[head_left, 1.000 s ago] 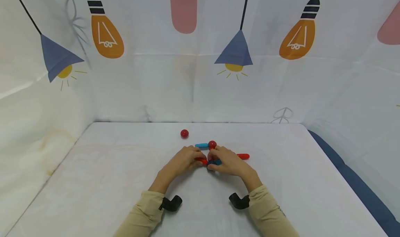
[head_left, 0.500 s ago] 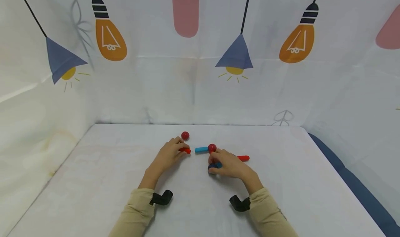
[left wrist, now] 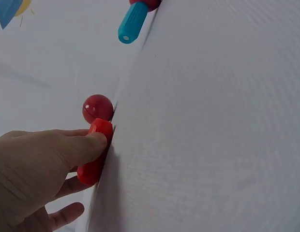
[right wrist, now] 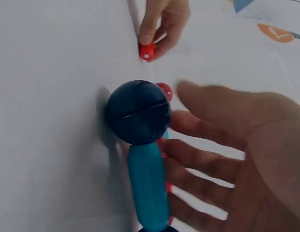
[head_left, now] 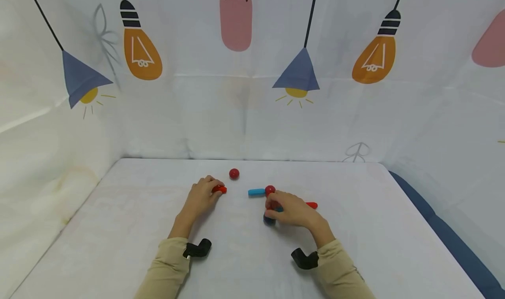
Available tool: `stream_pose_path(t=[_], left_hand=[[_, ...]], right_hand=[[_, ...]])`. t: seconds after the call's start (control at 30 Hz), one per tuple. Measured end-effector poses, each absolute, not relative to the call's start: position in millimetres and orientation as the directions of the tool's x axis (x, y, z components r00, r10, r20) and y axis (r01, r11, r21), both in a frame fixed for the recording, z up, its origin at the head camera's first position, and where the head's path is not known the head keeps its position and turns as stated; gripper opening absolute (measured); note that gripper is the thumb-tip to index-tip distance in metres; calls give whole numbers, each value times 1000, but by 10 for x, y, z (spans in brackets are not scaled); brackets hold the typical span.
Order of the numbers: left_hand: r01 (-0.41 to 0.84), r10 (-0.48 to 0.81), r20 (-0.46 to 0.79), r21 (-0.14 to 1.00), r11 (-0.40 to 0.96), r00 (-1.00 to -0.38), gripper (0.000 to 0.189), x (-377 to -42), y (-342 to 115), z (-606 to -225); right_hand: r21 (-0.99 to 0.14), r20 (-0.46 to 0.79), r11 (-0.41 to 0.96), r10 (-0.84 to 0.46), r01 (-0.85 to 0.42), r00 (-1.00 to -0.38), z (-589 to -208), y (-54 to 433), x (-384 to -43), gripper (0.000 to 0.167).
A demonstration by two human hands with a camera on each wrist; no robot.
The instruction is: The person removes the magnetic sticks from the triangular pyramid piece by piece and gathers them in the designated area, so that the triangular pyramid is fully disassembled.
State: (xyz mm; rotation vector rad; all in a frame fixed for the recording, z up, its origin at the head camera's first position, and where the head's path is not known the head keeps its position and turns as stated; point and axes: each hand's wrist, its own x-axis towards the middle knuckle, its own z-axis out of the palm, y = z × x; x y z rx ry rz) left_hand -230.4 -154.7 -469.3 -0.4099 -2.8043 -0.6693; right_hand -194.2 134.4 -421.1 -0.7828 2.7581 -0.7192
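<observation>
My left hand [head_left: 200, 197] pinches a short red toy rod [left wrist: 96, 155] between thumb and fingers, low over the white table left of the middle. Beyond it lies a loose red ball [head_left: 234, 173]. My right hand [head_left: 293, 209] is at a group of joined rods and balls, its thumb apart from the dark blue ball [right wrist: 138, 113] and its fingers loosely extended beside a teal rod [right wrist: 149, 186]. From that group a light blue rod [head_left: 256, 193] with a red ball [head_left: 270, 190] points left, and a red rod [head_left: 312, 205] sticks out right. The hand hides the group's middle.
The white table [head_left: 118, 229] runs back to a hanging white cloth [head_left: 209, 115] printed with lamps and bulbs. A dark blue edge [head_left: 434, 215] shows along the table's right side. Black camera mounts [head_left: 198, 248] jut from both wrists.
My left hand has drawn the red rod away from the group, to the left. My right hand has stayed by the group, its thumb and fingers loosening from the dark blue ball and teal rod.
</observation>
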Motion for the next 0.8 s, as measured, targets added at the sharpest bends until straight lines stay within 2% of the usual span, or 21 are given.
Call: stream_pose_path(t=[0.1,0.17,0.27,0.33,0.53,0.8], left_hand=[[339,220,312,407,848,-924,28,-2290,-1493,-4674],[378,244,350,394,838,-904,31,-2275,-1409,-4650],[457,305,394,381,804,-867,31,-2242,-1223,-4602],[504,348,402,399,766,-847,32,-2216,-1088,-4584],[523,400,343,458,719,-850,31,-2149,-796,-4632],[523,403,336,472,710,-851,22,-2123,-729,-4668]], right_hand=[[-495,58,754,-466,-431,-883,-4240,1331,-1969,14],[-493,105,765,-420,-414,-901,-4269,1324,-1991,22],[-485,98,789,-379,-377,-920,-4316,1325,-2019,36],[-480,79,797,-377,-367,-923,-4344,1330,-2034,39],[-509,88,751,-439,-420,-894,-4367,1339,-2031,35],[-520,88,730,-470,-443,-878,-4357,1305,-2016,33]])
